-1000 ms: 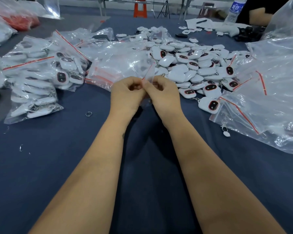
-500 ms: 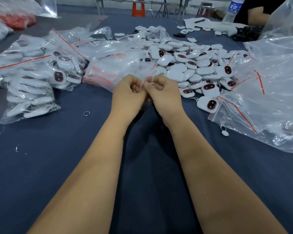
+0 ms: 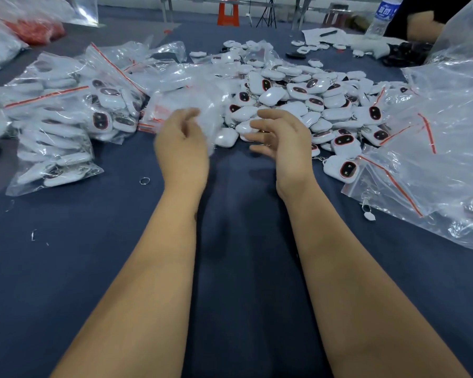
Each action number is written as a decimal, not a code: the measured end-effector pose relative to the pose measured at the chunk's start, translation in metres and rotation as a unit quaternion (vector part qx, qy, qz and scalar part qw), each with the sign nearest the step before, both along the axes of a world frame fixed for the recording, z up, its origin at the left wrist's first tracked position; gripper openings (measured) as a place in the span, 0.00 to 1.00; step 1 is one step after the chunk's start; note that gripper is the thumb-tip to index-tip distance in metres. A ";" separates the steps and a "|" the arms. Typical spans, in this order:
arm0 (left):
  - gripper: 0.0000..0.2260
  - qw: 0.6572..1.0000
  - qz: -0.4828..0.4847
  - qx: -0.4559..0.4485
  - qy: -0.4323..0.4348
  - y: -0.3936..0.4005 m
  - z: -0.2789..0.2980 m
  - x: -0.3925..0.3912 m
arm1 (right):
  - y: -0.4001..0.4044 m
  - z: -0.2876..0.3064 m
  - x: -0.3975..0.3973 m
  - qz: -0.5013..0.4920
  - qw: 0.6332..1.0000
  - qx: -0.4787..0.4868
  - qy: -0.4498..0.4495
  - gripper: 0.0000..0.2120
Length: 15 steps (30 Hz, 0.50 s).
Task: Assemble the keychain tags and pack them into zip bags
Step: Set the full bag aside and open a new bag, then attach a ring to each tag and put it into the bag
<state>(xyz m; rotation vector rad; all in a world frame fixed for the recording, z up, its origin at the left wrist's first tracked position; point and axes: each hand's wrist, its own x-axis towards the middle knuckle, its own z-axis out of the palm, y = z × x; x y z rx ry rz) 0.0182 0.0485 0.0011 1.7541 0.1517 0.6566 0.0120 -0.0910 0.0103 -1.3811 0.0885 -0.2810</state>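
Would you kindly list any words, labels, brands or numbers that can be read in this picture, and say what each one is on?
Nothing can be read for certain.
Water bottle: blue label with white characters, too blurred to read.
Paper sheet at the far end of the table: no legible writing.
Keychain tags: dark ovals with a red rim, no text visible.
Zip bags: red seal strips only, no print visible.

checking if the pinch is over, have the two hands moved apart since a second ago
Yes. The left hand and right hand no longer touch; bare blue table shows between them, left nearer the loose ring.
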 end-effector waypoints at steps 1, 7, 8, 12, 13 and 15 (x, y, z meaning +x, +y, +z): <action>0.16 0.997 0.060 -0.033 -0.024 0.005 0.002 0.000 | -0.001 -0.001 0.001 -0.037 0.999 -0.034 0.009 0.09; 0.25 0.969 0.170 -0.045 -0.170 0.016 0.007 -0.002 | -0.002 -0.011 0.003 -0.136 0.943 -0.305 0.005 0.14; 0.26 0.976 0.144 -0.002 -0.164 0.012 0.005 -0.003 | -0.001 -0.012 0.003 -0.128 0.933 -0.338 -0.005 0.15; 0.18 0.992 -0.023 0.124 -0.012 -0.002 -0.008 0.001 | 0.000 -0.014 0.003 -0.063 0.882 -0.459 -0.082 0.22; 0.16 0.989 -0.054 0.139 0.015 -0.002 -0.011 0.001 | 0.001 -0.015 0.004 -0.034 0.854 -0.512 -0.088 0.25; 0.15 0.982 -0.081 0.167 0.026 0.000 -0.013 0.002 | 0.003 -0.017 0.007 0.008 0.782 -0.621 -0.054 0.29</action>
